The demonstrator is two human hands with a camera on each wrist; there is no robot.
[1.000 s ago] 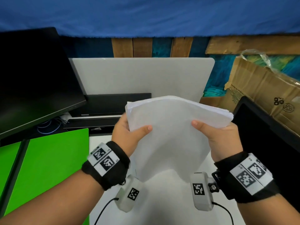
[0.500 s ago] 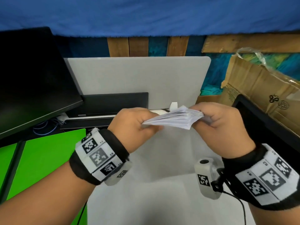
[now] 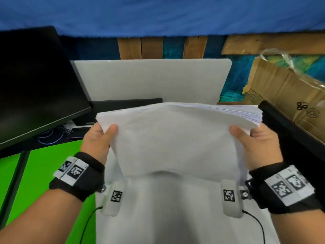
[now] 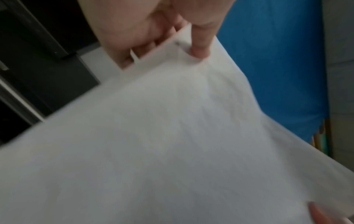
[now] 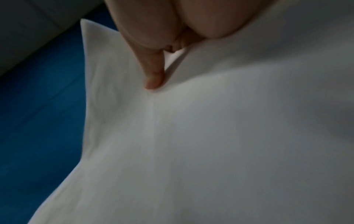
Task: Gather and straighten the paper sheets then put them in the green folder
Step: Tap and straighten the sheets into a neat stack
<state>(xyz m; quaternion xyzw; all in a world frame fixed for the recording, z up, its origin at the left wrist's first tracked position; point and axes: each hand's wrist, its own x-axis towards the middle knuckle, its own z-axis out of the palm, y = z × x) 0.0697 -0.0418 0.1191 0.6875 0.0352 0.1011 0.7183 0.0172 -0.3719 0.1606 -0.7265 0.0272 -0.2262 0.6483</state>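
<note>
Nearest the camera, two forearms w/ marker-printed wristbands are raised over a white desk [image 3: 163, 217]. A stack of paper sheets [image 3: 175, 140] is held in the air between them, its near edge sagging toward the desk. The left hand [image 3: 95, 142] is clamped on the stack's left side, thumb on top and fingers under; the right hand [image 3: 258, 147] is clamped on the right side the same way. In both wrist views a thumb is seen pressed into the top sheet, which is dimpled there. At the far right corner the edges are seen fanned, so the sheets are judged not yet squared.

Risk from here: w/ only side grips and the middle bowed, loose inner sheets could slide out, or the top sheet could be creased at the thumbs.

At left the green folder [image 3: 45, 175] is laid flat on the desk, partly crossed by a monitor [image 3: 37, 85]; no paper is seen in or on it. Farther back, at right, a cardboard box [image 3: 288, 95] w/ plastic film at its top is seen; contents can't be told.
</note>
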